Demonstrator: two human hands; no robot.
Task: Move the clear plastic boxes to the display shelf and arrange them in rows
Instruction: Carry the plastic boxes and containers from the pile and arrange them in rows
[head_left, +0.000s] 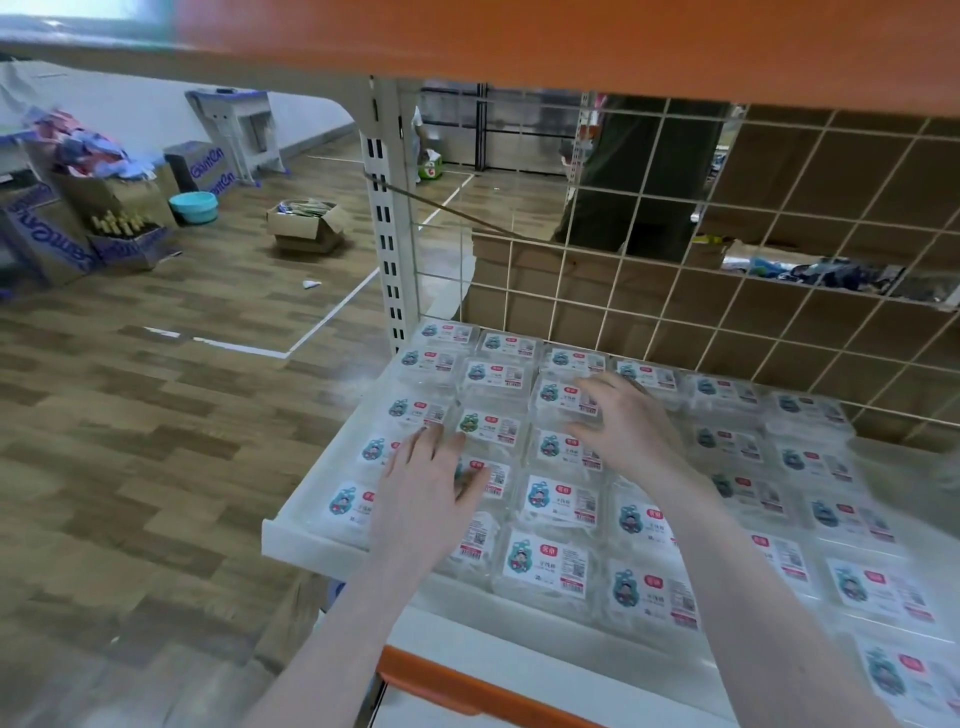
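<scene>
Reaching in over the display shelf, both hands hover low over the clear plastic boxes, which already lie label-up in straight rows from the near lip back to the wire grid panel at the far side. The left hand lies flat, fingers straight and spread, across boxes in the second column from the left edge; it grasps nothing and seems to press or nudge them, probably to close gaps and square the column against its neighbours. The right hand sits farther back and to the right, fingers loosely spread over a box in the third column, also released, holding nothing. Whether its fingertips actually touch the lid cannot be told through the motion blur.

The flat, open posture suits the job: these lids are smooth and shallow, so sliding with the palm shifts a box without lifting or tipping it. The boxes are packed edge to edge, so a push on one is likely to move those behind it, and the grid at the back gives a stop to align against.

Judging by how full the shelf looks, the moving seems largely done and this is tidying. The main risk is a box riding up over its neighbour. Off to the left, cardboard cartons stand on the wooden floor, well apart from the shelf.
</scene>
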